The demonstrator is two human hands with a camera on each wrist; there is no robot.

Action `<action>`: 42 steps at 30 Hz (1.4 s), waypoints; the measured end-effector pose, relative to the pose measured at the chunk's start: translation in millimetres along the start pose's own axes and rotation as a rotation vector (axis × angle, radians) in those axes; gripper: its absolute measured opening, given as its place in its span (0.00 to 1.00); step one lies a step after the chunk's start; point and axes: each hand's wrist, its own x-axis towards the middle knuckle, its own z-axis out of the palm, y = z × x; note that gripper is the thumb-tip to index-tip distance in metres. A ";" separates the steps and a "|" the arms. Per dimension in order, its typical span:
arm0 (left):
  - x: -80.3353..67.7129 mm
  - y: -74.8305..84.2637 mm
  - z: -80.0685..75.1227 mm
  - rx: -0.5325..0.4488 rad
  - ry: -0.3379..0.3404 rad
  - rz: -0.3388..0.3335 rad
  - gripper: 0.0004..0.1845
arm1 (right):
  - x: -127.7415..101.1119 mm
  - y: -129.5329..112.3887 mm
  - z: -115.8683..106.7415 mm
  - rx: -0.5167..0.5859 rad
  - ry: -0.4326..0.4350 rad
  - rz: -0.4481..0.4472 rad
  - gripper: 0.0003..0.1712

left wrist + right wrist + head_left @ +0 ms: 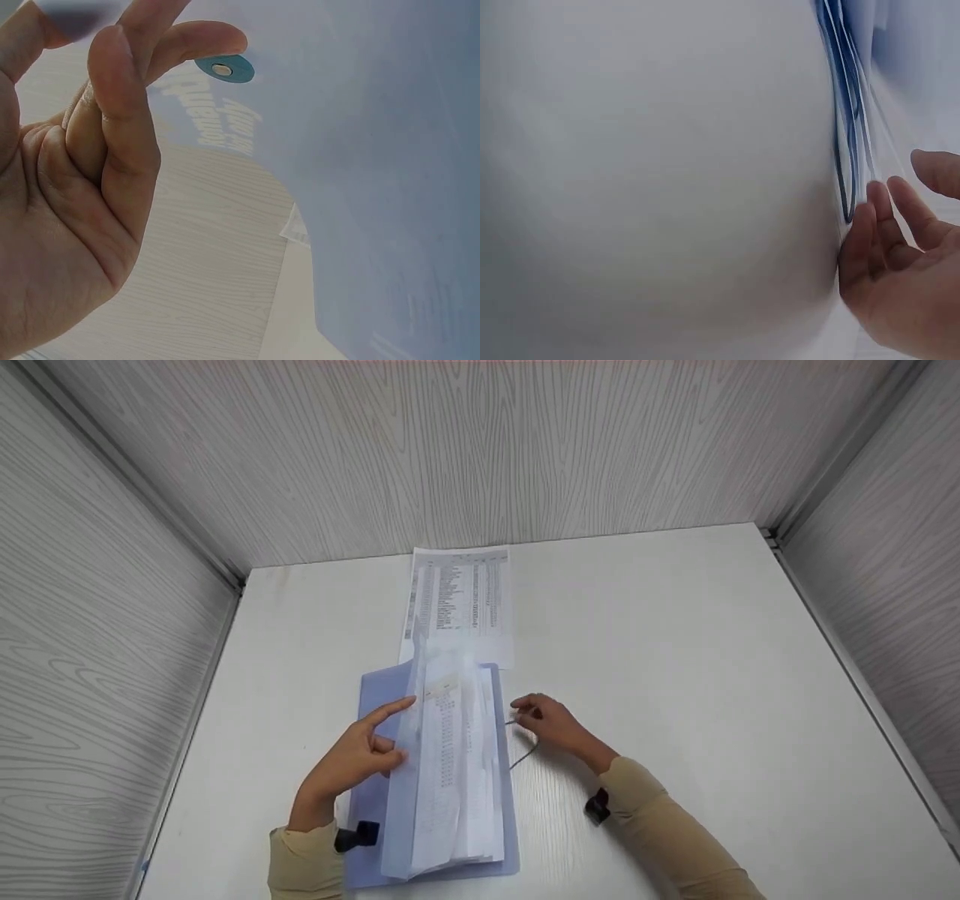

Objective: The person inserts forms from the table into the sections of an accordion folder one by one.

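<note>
A light blue folder (377, 690) lies on the white table in front of me, with a stack of printed papers (459, 765) inside. My left hand (373, 739) props the translucent cover (405, 810) upright, its index finger stretched against it. In the left wrist view my fingertips (225, 36) touch the cover (375, 150) beside a round blue tie button (223, 69). At the folder's right edge is my right hand (541, 718). Its fingertips (870, 217) touch the layered blue edges (847, 135), with the thumb held apart. A thin cord (531, 751) lies beside that hand.
One printed sheet (461, 600) lies flat beyond the folder, reaching the back wall. Grey wood-grain walls close in the white table (712, 660) on the left, back and right. Bare tabletop stretches to the right of the folder.
</note>
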 end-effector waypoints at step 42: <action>2.6 0.7 -3.1 -0.030 -0.040 0.000 0.41 | 80.2 17.1 -22.0 -0.594 -0.025 0.127 0.36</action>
